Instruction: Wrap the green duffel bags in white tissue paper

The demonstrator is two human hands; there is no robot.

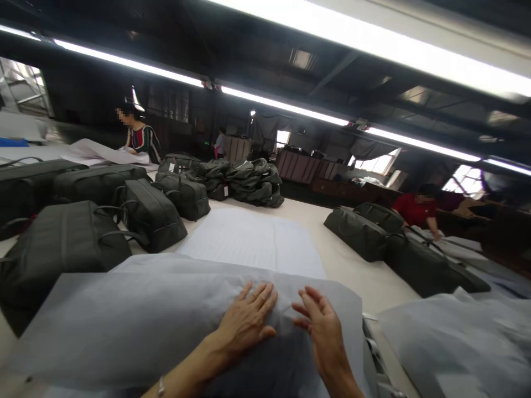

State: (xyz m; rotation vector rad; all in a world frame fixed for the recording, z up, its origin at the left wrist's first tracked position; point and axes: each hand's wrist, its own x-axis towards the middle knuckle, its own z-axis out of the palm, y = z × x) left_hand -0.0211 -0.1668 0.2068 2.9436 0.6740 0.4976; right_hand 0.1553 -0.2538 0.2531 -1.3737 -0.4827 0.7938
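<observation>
Grey film (157,315) is on the table (348,273) in front of you, near side of white sheet (253,237). Your L hand (244,320) lies flat on it, not gripping; R hand (326,326) half-curled, nothing visible in it, can't tell if touching. Prob. light, limp, slippery; pinch at edge/corner.

- Plastic sheet (145,326): dark shape (284,367) beneath it veiled.
- Right hand (321,320), over the sheet: contact unclear.
- Plastic bundle (460,337), right of the sheet: cut off.
- White tag (226,191), beyond the sheet: too small to read.
</observation>
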